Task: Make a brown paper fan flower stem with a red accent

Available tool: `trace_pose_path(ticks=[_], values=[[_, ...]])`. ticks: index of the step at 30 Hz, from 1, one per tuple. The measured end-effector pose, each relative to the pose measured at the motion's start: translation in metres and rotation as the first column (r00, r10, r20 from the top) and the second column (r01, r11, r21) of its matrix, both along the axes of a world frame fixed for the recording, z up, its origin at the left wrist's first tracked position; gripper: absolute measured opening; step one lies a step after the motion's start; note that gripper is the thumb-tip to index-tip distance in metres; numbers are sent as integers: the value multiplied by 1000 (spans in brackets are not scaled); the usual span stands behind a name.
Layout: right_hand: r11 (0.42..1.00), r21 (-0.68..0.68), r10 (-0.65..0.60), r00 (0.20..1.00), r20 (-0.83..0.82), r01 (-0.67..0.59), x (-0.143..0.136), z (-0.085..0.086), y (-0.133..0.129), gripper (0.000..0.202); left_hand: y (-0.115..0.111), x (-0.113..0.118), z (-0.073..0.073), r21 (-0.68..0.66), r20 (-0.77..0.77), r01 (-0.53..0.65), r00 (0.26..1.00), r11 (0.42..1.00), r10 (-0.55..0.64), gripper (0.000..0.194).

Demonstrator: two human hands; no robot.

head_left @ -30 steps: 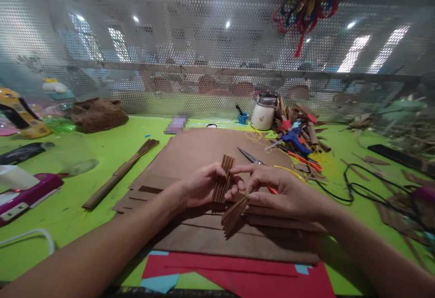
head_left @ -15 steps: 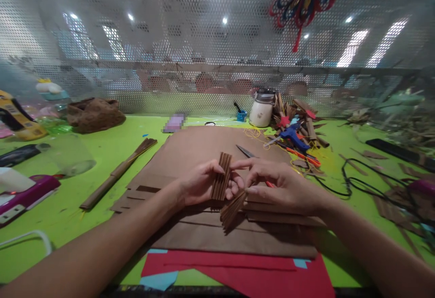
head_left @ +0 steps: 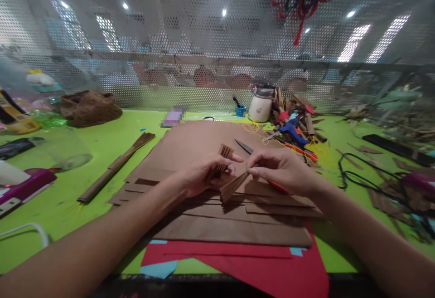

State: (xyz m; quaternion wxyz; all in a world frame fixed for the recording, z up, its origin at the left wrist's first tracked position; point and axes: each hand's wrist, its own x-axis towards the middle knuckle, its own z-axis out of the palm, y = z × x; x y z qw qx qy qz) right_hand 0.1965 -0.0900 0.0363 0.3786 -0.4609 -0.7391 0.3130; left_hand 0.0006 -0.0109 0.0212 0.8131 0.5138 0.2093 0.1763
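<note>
We see two pieces of brown paper in hand, both creased into narrow, close pleats. The left hand [head_left: 200, 173] has its grip closed around the pleated strip [head_left: 226, 151], whose ridged upper end stands out above the fingers while the middle is partly covered by them. The right hand [head_left: 282, 166] pinches the paper fan [head_left: 233, 189] between thumb and forefinger at its narrow, gathered end; from there the folds spread downward and to the left into a wider, jagged edge. We find both pieces near each other, over the brown sheets [head_left: 204, 137] spread on the green desk [head_left: 81, 148]; we cannot tell whether the fan's wide edge touches them. The scissors [head_left: 244, 146] lie just behind the right hand, their blades pointing away, partly covered by it.
</note>
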Motion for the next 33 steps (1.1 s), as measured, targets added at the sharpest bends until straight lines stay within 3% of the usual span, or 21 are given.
trace_pose_path(ticks=[7,15,25,28,33], values=[[1000,-28,-11,992,-124,7,4,-2,6,18,-14,3,9,222,-113,-37,992,974,63,26],[997,-67,-48,978,-201,35,4,-5,8,17,-19,10,8,485,-149,-75,974,871,168,25],[987,-157,-107,896,-431,42,4,-9,12,28,-14,7,5,310,-185,-135,962,941,199,28],[977,-210,-111,903,-416,23,-4,-10,11,28,-13,7,4,282,-194,-145,959,948,205,28],[965,-239,-190,909,-372,104,-14,-9,9,26,-16,9,6,294,-182,-139,963,946,198,26]])
